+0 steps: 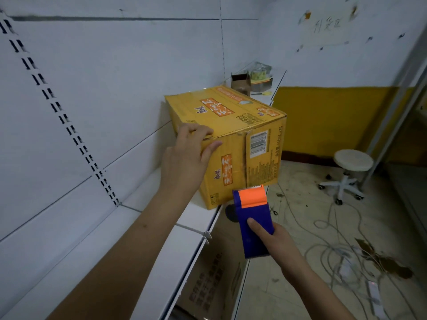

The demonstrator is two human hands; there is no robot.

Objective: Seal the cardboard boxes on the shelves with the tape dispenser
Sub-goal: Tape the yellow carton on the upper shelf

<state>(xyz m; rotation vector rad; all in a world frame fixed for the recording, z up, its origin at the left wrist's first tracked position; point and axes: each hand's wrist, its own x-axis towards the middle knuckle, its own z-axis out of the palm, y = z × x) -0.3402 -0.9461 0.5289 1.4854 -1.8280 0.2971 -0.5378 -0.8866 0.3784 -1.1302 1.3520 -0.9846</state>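
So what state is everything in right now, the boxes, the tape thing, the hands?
Yellow box: flaps down, on the shelf, taped or not I cannot tell.
Left hand: fingers resting on the box's near top edge.
Tape dispenser: held below the box's near corner, not touching it.
Right hand: grips the dispenser.
Small brown box: flaps open, farther along the shelf.
Brown box: on the lower shelf, mostly hidden.
Stool: upright, unoccupied.
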